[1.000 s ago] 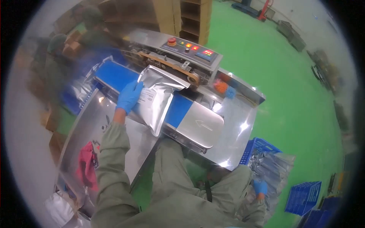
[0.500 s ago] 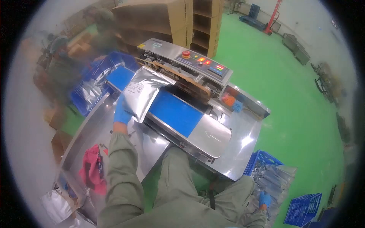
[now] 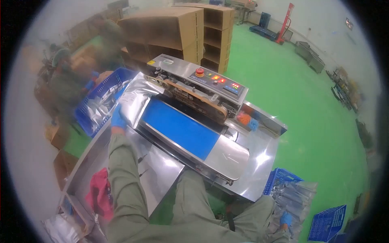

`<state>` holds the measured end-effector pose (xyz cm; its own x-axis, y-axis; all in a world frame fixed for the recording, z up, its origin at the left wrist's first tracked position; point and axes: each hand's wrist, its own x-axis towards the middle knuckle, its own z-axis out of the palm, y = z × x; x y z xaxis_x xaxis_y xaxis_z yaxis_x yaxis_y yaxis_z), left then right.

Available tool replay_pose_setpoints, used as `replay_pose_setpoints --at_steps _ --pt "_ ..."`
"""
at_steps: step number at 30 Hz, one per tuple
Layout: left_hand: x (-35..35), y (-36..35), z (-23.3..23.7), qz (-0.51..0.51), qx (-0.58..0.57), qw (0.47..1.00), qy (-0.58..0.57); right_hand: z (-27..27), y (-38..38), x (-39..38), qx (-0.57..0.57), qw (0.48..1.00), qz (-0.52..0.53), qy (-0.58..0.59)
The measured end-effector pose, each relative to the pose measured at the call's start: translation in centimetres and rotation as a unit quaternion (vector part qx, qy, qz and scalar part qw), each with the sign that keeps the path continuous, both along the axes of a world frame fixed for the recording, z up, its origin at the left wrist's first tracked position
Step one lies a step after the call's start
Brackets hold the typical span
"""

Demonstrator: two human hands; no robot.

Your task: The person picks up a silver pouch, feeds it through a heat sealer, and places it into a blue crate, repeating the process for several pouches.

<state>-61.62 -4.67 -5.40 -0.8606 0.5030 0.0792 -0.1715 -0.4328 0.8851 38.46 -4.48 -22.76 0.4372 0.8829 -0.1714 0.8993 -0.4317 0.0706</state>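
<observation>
My left hand [image 3: 118, 117], in a blue glove, holds the lower left edge of a silver foil pouch [image 3: 135, 99]. The pouch lies over the far left end of the blue conveyor belt [image 3: 182, 128], beside the sealing machine [image 3: 198, 77] with its lit red displays. Low on the right, my right hand [image 3: 285, 220], also gloved in blue, rests at a pile of silver pouches [image 3: 295, 198] on a blue crate [image 3: 275, 178]. Its fingers are too small and blurred to make out.
A blue crate [image 3: 85, 115] of silver pouches stands beyond the belt's left end, near co-workers [image 3: 65, 77]. Cardboard boxes [image 3: 162, 28] are stacked behind the machine. A red cloth [image 3: 99, 194] lies on the steel table [image 3: 156, 166]. Another blue crate [image 3: 327, 222] is at lower right.
The silver pouch and my left hand have moved left along the belt, toward the crate. More of the blue belt shows. The view has shifted slightly.
</observation>
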Motion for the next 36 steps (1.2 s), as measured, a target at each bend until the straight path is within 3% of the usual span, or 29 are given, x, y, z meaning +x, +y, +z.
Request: replay_pose_setpoints --at_steps 2,3,5,6,7,8,9,11,15,16,18,19,21,23,25,26,28,29,31,34,36 --pt "0.7 -0.8 0.1 0.092 -0.073 0.961 0.249 0.3 0.0 0.0 -0.022 1.0 0.013 -0.016" --pt "-0.5 -0.6 -0.3 0.056 -0.001 0.998 0.035 0.4 0.0 -0.2 -0.011 1.0 -0.003 -0.006" --pt "-2.3 -0.8 -1.8 0.019 0.071 0.981 -0.178 1.5 0.0 -1.3 0.0 1.0 -0.018 0.005" --pt "-3.1 -1.2 -3.6 0.096 -0.088 0.989 0.07 3.2 -0.2 -2.8 0.014 0.999 -0.029 0.037" --pt "-3.9 -1.6 -5.4 0.163 -0.24 0.905 0.311 4.4 -0.3 -4.1 0.028 0.996 -0.04 0.069" --pt "-5.0 -2.1 -6.9 0.165 -0.24 0.905 0.311 4.9 -0.2 -5.0 0.027 0.996 -0.038 0.07" --pt "-5.6 -2.8 -7.6 0.084 -0.086 0.981 0.151 5.2 -0.2 -5.7 0.045 0.997 -0.061 0.01" --pt "-5.3 -4.5 -9.0 0.003 0.072 0.997 -0.016 6.4 0.3 -7.3 0.061 0.994 -0.08 -0.047" --pt "6.0 -8.7 -7.3 0.111 -0.008 0.992 0.064 8.9 2.9 -12.4 0.328 0.937 0.105 0.052" --pt "9.4 -9.7 -6.5 0.116 -0.024 0.991 0.064 11.9 3.1 -15.9 0.327 0.927 0.144 0.115" --pt "17.3 -10.7 -2.8 0.066 0.024 0.995 -0.067 15.8 3.2 -23.1 0.335 0.875 0.22 0.274" --pt "19.6 -11.2 -3.2 0.027 0.054 0.99 -0.13 16.4 3.0 -25.8 0.343 0.827 0.254 0.366" --pt "24.1 -12.0 -3.7 -0.029 0.086 0.973 -0.212 19.1 1.4 -32.0 0.259 0.795 0.262 0.482" --pt "29.9 -11.8 -2.3 -0.075 0.098 0.966 -0.227 20.6 1.1 -38.1 0.149 0.756 0.237 0.593" --pt "35.3 -11.0 -0.2 -0.149 0.147 0.939 -0.274 21.0 1.1 -42.4 0.087 0.624 0.162 0.76" --pt "36.8 -10.9 -1.2 -0.178 0.133 0.935 -0.277 20.0 2.1 -43.0 0.091 0.626 0.157 0.759" --pt "39.7 -10.4 -2.1 -0.209 0.119 0.929 -0.281 17.8 4.4 -43.9 0.052 0.52 0.074 0.849" --pt "41.4 -10.2 -1.7 -0.219 0.113 0.923 -0.297 19.0 4.7 -44.1 0.054 0.521 0.072 0.849" --pt "43.2 -9.8 -1.3 -0.232 0.107 0.915 -0.311 21.9 4.9 -44.3 0.109 0.579 -0.048 0.806" --pt "44.5 -8.8 -0.7 -0.246 0.071 0.908 -0.331 22.4 6.0 -43.9 0.168 0.543 -0.105 0.816" --pt "44.8 -7.9 0.2 -0.249 0.06 0.911 -0.324 22.9 6.6 -43.3 0.155 0.554 -0.09 0.813"
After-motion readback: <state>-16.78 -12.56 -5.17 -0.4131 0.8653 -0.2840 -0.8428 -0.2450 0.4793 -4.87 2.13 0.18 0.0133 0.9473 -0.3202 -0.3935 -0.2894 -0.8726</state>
